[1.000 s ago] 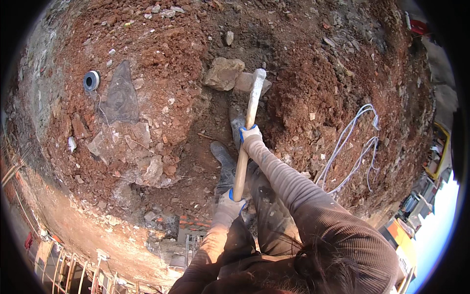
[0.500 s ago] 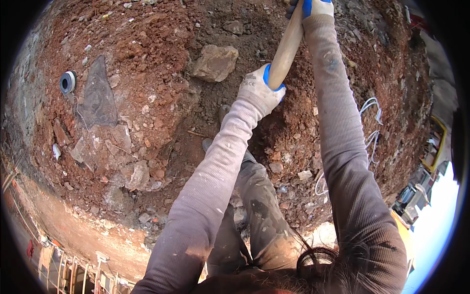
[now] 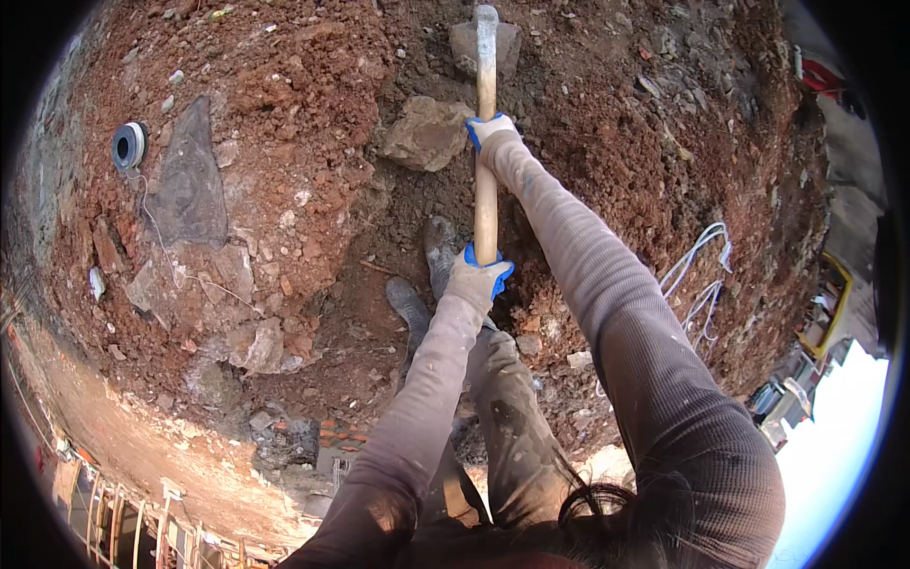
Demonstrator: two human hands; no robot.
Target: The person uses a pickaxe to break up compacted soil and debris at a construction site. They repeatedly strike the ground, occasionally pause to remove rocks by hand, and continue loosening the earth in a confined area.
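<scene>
I hold a hoe by its pale wooden handle [image 3: 485, 204], which points away from me in the middle of the view. At the far end is its metal socket, and a broad, dirt-coloured blade [image 3: 507, 49] rests at the ground there. My left hand [image 3: 477, 281], in a white and blue work glove, is closed round the near end of the handle. Farther up, my gloved right hand [image 3: 491, 131] is wrapped round the handle below the socket. A large brown rock [image 3: 426, 134] lies just left of the right hand.
Loose reddish soil and stones cover the slope, with a raised bank [image 3: 313, 123] left of my boots [image 3: 409, 305]. At left lie a spool of line [image 3: 129, 147] and a dark cloth scrap [image 3: 194, 175]. White cord [image 3: 697, 256] lies right of my right arm.
The hoe has come down and left, so its head now shows by the ground. Both hands moved with it, the left nearer my body and the right farther down the picture.
</scene>
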